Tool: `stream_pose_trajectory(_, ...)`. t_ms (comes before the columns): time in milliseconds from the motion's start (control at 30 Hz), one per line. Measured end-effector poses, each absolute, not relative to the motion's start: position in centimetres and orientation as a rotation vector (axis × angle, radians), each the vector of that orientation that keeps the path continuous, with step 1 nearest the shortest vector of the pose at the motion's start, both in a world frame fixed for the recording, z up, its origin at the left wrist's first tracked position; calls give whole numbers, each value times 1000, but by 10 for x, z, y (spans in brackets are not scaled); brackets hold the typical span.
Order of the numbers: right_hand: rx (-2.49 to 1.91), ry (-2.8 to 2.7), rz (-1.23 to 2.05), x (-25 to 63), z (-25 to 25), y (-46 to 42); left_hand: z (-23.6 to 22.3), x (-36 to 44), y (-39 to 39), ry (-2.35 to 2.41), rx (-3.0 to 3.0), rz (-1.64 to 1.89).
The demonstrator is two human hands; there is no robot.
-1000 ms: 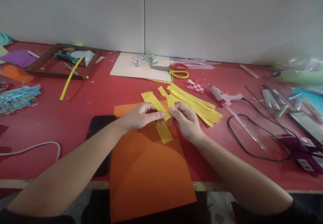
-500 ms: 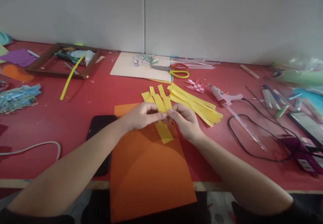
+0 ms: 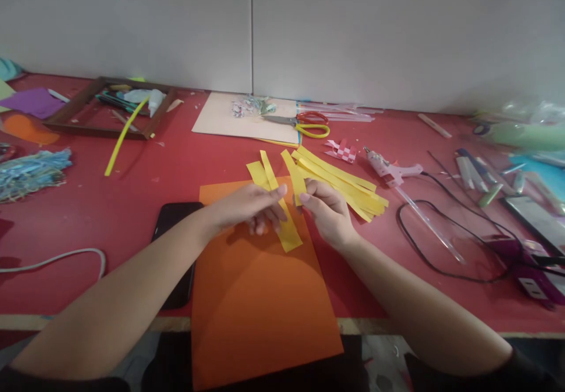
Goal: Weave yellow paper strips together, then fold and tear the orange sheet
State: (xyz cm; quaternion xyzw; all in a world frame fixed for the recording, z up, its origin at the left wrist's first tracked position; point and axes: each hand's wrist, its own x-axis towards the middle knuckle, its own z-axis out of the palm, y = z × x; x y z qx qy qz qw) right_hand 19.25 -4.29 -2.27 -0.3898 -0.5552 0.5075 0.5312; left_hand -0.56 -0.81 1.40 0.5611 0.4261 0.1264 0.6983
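Observation:
My right hand (image 3: 329,209) pinches a yellow paper strip (image 3: 294,174) between thumb and fingers, its free end pointing up and away. Another yellow strip (image 3: 268,169) passes between the thumb and the loosely curled fingers of my left hand (image 3: 253,206); the hand covers part of it. Partly hidden behind that hand, a further piece of yellow paper (image 3: 257,173) shows. Under both hands lies a sheet of orange paper (image 3: 265,304), reaching past the table's front edge. A bundle of yellow strips (image 3: 342,180) rests just beyond my right hand.
Scissors (image 3: 311,124) lie partly on a pale board (image 3: 216,118). To the right are a pink glue gun (image 3: 392,171) with a black cord, a pink woven paper piece (image 3: 342,150) and several pens. A phone (image 3: 176,221) and a wooden frame (image 3: 57,122) are on the left.
My hands have moved slightly apart. My left thumb has lifted away from the right fingers, and the strip at my left hand has turned to look narrower. The right hand keeps its strip.

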Motion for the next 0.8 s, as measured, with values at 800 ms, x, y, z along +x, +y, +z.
stream_pose_trajectory(800,-894,-1739,1311,198,-10,-44,1,-1,11,1007,702,1236)
